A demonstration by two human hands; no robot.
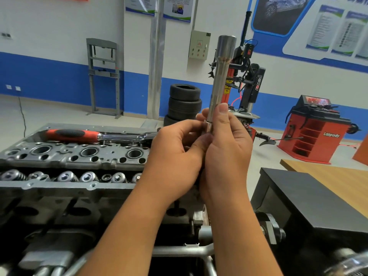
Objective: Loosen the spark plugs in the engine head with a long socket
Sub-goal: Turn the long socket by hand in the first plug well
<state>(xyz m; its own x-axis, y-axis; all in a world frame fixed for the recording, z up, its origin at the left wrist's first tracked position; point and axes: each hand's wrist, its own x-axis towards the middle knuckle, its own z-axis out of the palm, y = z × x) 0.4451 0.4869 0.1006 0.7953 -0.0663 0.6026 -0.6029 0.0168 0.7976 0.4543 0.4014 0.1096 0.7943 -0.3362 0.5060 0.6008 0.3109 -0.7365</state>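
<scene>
A long silver socket [220, 76] stands upright in front of me, wide end up. My right hand [225, 148] grips its lower end, thumb pressed against the shaft. My left hand [175, 154] pinches the socket's bottom end from the left. The grey engine head [65, 156] lies below and to the left, with three round spark plug wells [89, 152] open on top and a row of valve springs [67, 176] along its near side. A ratchet wrench [95, 135] with a red and black handle lies on the head's far edge, its head hidden behind my left hand.
A black box [310, 200] stands to the right of the engine, beside a wooden tabletop [338, 176]. On the workshop floor behind are stacked tyres [184, 104], a tyre changer [247, 82], a red wheel balancer [314, 132] and a grey press frame [103, 76].
</scene>
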